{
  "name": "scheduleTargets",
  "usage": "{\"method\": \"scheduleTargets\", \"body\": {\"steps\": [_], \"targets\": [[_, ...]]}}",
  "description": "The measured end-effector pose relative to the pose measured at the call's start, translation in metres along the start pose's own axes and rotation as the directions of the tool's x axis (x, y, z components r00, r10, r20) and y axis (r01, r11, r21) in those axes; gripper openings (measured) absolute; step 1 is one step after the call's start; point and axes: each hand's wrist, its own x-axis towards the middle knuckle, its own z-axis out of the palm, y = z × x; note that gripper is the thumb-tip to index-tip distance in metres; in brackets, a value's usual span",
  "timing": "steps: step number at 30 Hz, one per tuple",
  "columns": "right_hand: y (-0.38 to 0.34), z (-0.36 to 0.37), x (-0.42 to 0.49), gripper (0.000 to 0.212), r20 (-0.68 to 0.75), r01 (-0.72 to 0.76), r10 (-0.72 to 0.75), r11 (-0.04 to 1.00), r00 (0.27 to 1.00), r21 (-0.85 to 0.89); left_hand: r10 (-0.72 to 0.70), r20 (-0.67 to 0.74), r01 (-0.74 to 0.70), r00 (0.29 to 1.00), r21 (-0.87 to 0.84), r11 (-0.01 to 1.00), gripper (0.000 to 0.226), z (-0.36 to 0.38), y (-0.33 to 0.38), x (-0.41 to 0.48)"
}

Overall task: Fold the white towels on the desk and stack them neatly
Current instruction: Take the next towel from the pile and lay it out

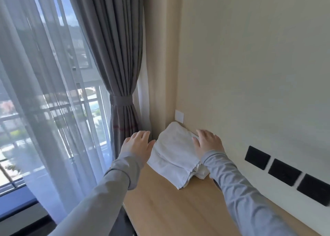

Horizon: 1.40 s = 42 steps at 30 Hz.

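Grey sleeves (110, 187); left hand (137, 143) beside, right hand (208, 143) atop white towels (174, 152)

Your desk (171, 209) looks like pale, smooth, matt wood; the towels (175, 152) are soft white cloth, your sleeves (237, 178) grey fabric.

I can't count towels in the stack (174, 152); my right sleeve (232, 178) hides its right edge; black wall plates (284, 169) blurred.
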Motion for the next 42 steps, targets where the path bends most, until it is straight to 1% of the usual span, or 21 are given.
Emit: {"method": "scheduleTargets", "body": {"steps": [4, 10, 14, 16, 18, 19, 20, 21, 23, 24, 26, 29, 31, 32, 33, 35, 37, 40, 42], "targets": [[0.002, 0.028, 0.041, 0.042, 0.018, -0.034, 0.033, 0.999, 0.999, 0.032, -0.018, 0.024, 0.018, 1.0, -0.012, 1.0, 0.049, 0.023, -0.026, 0.054], [0.023, 0.062, 0.078, 0.041, 0.038, -0.148, 0.146, 0.985, 0.989, 0.083, 0.012, 0.075, -0.009, 0.997, -0.034, 0.999, 0.049, 0.068, -0.047, 0.12], [0.042, 0.084, 0.095, 0.045, 0.09, -0.28, 0.27, 0.952, 0.959, 0.12, 0.062, 0.118, -0.046, 0.991, -0.13, 0.99, 0.049, 0.107, -0.053, 0.164], [0.049, 0.097, 0.103, 0.045, 0.121, -0.376, 0.358, 0.905, 0.926, 0.201, 0.066, 0.138, -0.033, 0.988, -0.231, 0.972, 0.044, 0.131, -0.059, 0.19], [0.053, 0.117, 0.111, 0.044, 0.16, -0.484, 0.457, 0.809, 0.875, 0.334, 0.037, 0.191, 0.043, 0.981, -0.402, 0.915, 0.038, 0.158, -0.069, 0.218], [0.053, 0.128, 0.113, 0.043, 0.185, -0.541, 0.515, 0.732, 0.837, 0.413, 0.002, 0.23, 0.119, 0.973, -0.513, 0.85, 0.034, 0.171, -0.073, 0.23], [0.053, 0.141, 0.116, 0.043, 0.211, -0.599, 0.582, 0.63, 0.786, 0.494, -0.036, 0.279, 0.202, 0.96, -0.595, 0.778, 0.032, 0.185, -0.078, 0.244], [0.051, 0.153, 0.118, 0.042, 0.246, -0.653, 0.654, 0.5, 0.716, 0.569, -0.062, 0.325, 0.266, 0.944, -0.635, 0.725, 0.031, 0.201, -0.084, 0.258], [0.047, 0.175, 0.124, 0.042, 0.332, -0.722, 0.76, 0.247, 0.558, 0.647, -0.058, 0.412, 0.336, 0.909, -0.643, 0.689, 0.037, 0.233, -0.094, 0.287], [0.046, 0.185, 0.127, 0.043, 0.371, -0.743, 0.788, 0.156, 0.491, 0.651, -0.045, 0.457, 0.359, 0.888, -0.631, 0.687, 0.041, 0.247, -0.098, 0.299], [0.045, 0.203, 0.129, 0.043, 0.424, -0.767, 0.811, 0.047, 0.403, 0.64, -0.03, 0.536, 0.405, 0.844, -0.599, 0.691, 0.045, 0.273, -0.1, 0.319], [0.045, 0.224, 0.13, 0.047, 0.469, -0.772, 0.831, -0.078, 0.299, 0.63, 0.003, 0.604, 0.445, 0.797, -0.59, 0.673, 0.046, 0.303, -0.098, 0.339], [0.046, 0.236, 0.133, 0.05, 0.485, -0.775, 0.843, -0.14, 0.232, 0.616, 0.026, 0.628, 0.438, 0.778, -0.571, 0.695, 0.048, 0.317, -0.094, 0.354], [0.047, 0.24, 0.136, 0.048, 0.492, -0.781, 0.841, -0.147, 0.224, 0.607, 0.037, 0.623, 0.408, 0.781, -0.555, 0.725, 0.049, 0.323, -0.093, 0.36], [0.047, 0.243, 0.14, 0.044, 0.497, -0.78, 0.836, -0.144, 0.233, 0.609, 0.044, 0.608, 0.371, 0.793, -0.539, 0.756, 0.05, 0.33, -0.091, 0.369], [0.047, 0.249, 0.151, 0.028, 0.51, -0.768, 0.824, -0.153, 0.249, 0.622, 0.014, 0.57, 0.341, 0.821, -0.51, 0.79, 0.054, 0.341, -0.089, 0.384], [0.05, 0.259, 0.158, 0.031, 0.502, -0.736, 0.836, -0.193, 0.223, 0.649, -0.02, 0.574, 0.365, 0.818, -0.492, 0.79, 0.057, 0.353, -0.084, 0.393], [0.052, 0.268, 0.162, 0.033, 0.465, -0.677, 0.867, -0.235, 0.178, 0.698, 0.018, 0.616, 0.366, 0.788, -0.492, 0.79, 0.056, 0.366, -0.079, 0.398], [0.053, 0.27, 0.163, 0.04, 0.471, -0.645, 0.871, -0.284, 0.135, 0.709, 0.018, 0.623, 0.381, 0.782, -0.501, 0.777, 0.054, 0.37, -0.078, 0.399]]}}
